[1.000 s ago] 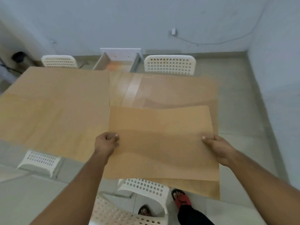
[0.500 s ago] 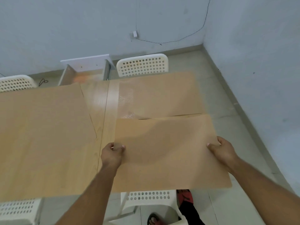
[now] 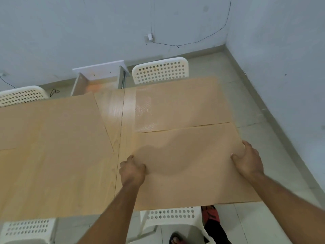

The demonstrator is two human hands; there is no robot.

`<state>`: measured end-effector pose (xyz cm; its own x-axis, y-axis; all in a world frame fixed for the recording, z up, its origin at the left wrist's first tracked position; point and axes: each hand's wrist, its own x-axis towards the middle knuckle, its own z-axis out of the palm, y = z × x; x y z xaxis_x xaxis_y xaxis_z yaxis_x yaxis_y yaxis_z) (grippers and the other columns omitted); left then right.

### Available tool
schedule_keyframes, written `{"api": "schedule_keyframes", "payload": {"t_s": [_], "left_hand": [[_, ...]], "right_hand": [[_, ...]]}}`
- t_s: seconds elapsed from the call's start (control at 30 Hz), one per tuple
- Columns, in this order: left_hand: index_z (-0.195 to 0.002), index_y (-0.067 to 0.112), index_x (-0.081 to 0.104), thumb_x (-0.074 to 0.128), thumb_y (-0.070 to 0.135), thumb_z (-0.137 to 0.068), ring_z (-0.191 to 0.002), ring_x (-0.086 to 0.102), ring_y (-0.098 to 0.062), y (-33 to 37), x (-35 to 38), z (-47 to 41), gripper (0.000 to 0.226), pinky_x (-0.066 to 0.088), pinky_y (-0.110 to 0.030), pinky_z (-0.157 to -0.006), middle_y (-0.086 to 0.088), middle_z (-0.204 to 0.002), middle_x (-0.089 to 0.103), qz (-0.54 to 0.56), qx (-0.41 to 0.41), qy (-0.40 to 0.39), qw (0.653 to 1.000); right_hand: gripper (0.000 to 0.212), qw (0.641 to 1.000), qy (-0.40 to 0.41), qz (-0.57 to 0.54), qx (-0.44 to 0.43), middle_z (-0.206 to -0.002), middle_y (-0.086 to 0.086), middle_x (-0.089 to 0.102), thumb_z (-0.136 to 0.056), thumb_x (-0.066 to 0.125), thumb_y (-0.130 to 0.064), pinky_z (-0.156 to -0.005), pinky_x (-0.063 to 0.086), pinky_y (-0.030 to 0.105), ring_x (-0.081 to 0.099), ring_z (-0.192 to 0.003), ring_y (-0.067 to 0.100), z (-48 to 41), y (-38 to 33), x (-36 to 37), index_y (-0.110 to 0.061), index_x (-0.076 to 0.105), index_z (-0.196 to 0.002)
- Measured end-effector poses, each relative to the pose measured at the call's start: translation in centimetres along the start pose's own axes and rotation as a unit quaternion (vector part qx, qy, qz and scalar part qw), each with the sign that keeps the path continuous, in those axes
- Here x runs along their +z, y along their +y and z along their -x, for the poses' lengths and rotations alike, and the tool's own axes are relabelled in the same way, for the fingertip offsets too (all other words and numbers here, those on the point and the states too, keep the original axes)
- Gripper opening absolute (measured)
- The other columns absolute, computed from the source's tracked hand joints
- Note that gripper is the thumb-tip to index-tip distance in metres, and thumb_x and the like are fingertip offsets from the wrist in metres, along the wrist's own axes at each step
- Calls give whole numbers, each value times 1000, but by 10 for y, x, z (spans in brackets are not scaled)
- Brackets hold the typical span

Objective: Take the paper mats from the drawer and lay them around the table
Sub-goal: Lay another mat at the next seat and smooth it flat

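A brown paper mat (image 3: 190,159) lies over the near right part of the wooden table (image 3: 114,110). My left hand (image 3: 132,170) pinches its left edge and my right hand (image 3: 248,160) grips its right edge. Its middle is slightly rumpled. Another mat (image 3: 182,103) lies flat on the far right part, just beyond it. A third mat (image 3: 49,131) covers the left part of the table. The open white drawer (image 3: 98,80) sticks out beyond the far edge.
White perforated chairs stand at the far side (image 3: 161,70) and far left (image 3: 21,95), and two more at the near side (image 3: 172,215) (image 3: 28,228). My feet in red sandals (image 3: 210,215) are beside the near right chair. A wall closes in on the right.
The mat in my hands has moved to the right and down onto the near right part of the table. My view has swung right and nearer the table.
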<state>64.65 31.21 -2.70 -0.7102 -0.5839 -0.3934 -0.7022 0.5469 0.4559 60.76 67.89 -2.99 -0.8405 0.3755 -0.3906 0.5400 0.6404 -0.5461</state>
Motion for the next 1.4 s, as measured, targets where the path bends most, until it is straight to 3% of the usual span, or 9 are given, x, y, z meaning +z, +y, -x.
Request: {"api": "schedule_keyframes", "payload": {"t_s": [0.3,0.57,1.13,1.27,1.4], "left_hand": [[-151,16,35,68,33,-88,-129,41,-37,10,6,-5,74,48,-49,-101,-15,-141,39,-29,-24,-31,999],[-151,18,34,68,30,-87,-126,42,-35,9,6,-3,73,49,-47,-97,-14,-139,40,-37,-48,-16,998],[-153,22,29,58,35,-95,-128,37,-35,9,6,-2,66,45,-48,-98,-16,-140,37,-102,-4,-15,995],[-152,19,30,57,34,-92,-123,40,-32,20,6,9,68,48,-44,-91,-14,-138,39,-123,49,25,991],[-152,20,30,56,37,-91,-129,38,-30,45,20,21,68,45,-45,-99,-12,-146,37,-146,123,29,981]], "right_hand": [[78,982,-24,181,-42,-159,11,27,-93,57,-47,-108,36,49,30,-142,34,6,0,6,-18,21,-155],[76,977,-25,202,-68,-165,11,15,-95,48,-52,-116,25,49,16,-151,31,10,8,16,-16,20,-156],[78,962,-60,256,-80,-167,15,2,-98,32,-58,-122,15,51,3,-153,32,8,8,21,-17,7,-159],[77,961,-46,250,-106,-167,16,3,-99,31,-57,-122,14,50,4,-154,32,9,4,17,-16,6,-159],[74,960,-43,235,-146,-166,16,8,-99,34,-55,-121,18,48,9,-153,32,5,-4,15,-17,11,-159]]}}
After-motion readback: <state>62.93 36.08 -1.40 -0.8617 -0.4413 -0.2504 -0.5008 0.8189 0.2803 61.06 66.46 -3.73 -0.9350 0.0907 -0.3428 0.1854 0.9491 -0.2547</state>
